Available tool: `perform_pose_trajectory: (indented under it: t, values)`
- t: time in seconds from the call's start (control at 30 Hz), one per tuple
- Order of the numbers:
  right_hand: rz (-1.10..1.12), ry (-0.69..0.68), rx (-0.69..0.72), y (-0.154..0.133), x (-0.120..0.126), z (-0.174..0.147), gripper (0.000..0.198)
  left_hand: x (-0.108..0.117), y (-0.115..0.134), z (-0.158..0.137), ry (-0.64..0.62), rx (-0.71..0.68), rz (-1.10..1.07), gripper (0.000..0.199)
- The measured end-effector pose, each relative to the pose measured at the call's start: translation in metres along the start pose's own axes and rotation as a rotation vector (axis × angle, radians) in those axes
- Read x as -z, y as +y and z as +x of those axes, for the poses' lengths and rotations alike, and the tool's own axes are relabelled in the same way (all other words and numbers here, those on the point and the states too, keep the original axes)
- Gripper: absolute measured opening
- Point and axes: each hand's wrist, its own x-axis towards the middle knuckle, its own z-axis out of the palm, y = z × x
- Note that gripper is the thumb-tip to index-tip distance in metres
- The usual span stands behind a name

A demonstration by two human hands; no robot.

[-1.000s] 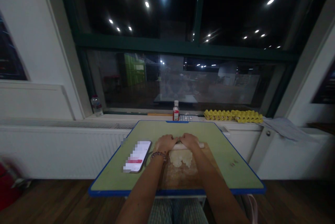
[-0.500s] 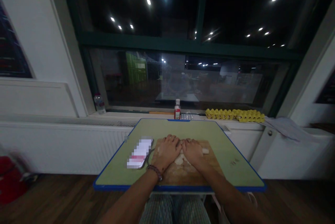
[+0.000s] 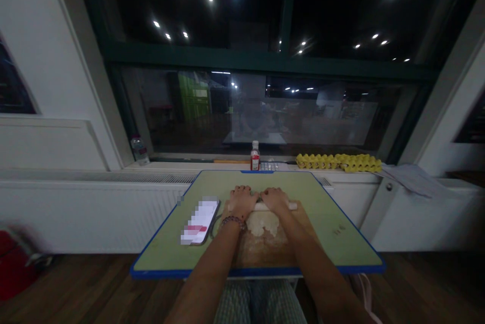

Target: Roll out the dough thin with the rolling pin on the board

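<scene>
A pale rolling pin (image 3: pixel 261 206) lies crosswise near the far side of a wooden board (image 3: pixel 265 254). Over its left part my left hand (image 3: pixel 243 203) is closed, with fingers bent across the far side. My right hand (image 3: pixel 275 199) covers the pin's right part in the same way, and the pin's right end sticks out beyond it. On the near side of the pin, between my forearms, a thin, uneven sheet of dough (image 3: pixel 262 224) is spread on the board. A beaded bracelet (image 3: pixel 234 221) circles my left wrist.
The board rests on a small green table with a blue edge (image 3: pixel 343 243). A phone (image 3: pixel 200 222) lies to the left. Along the sill stand a red-labelled bottle (image 3: pixel 255 156), a clear bottle (image 3: pixel 139 151) and yellow egg trays (image 3: pixel 337 162). A radiator (image 3: pixel 94 215) is behind.
Both hands have moved forward, away from me, with the rolling pin. More of the dough now shows on the near side. The view has shifted slightly.
</scene>
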Motion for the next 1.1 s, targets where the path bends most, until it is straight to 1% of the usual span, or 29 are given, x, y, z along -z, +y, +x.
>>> perform_pose_trajectory:
  t: [0.13,0.3,0.47,0.63,0.77,0.93,1.03,1.1]
  values:
    - [0.007,-0.046,-0.025,0.000,0.002,0.006,0.039,0.002,0.002,0.003,0.005,0.068,0.019,0.036]
    - [0.013,-0.096,-0.014,0.001,0.003,0.015,0.039,0.001,0.001,0.007,-0.021,0.105,0.015,0.039]
    - [0.009,-0.106,0.005,0.003,0.003,0.020,0.038,0.000,-0.003,0.014,-0.057,0.118,0.000,0.043]
    - [-0.002,-0.089,0.063,0.005,0.003,0.018,0.038,-0.001,-0.004,0.016,-0.060,0.119,-0.008,0.046]
    - [-0.011,-0.052,0.130,0.004,0.001,0.012,0.038,0.002,-0.002,0.008,-0.039,0.071,0.004,0.041]
    - [-0.015,-0.003,0.238,0.004,-0.006,-0.007,0.038,0.007,0.003,-0.015,-0.030,-0.067,0.025,0.031]
    - [-0.010,0.041,0.291,0.004,-0.009,-0.024,0.030,0.009,0.005,-0.030,-0.023,-0.117,0.033,0.033]
    - [0.003,0.079,0.304,0.004,-0.011,-0.034,0.038,0.009,0.007,-0.038,-0.004,-0.112,0.044,0.039]
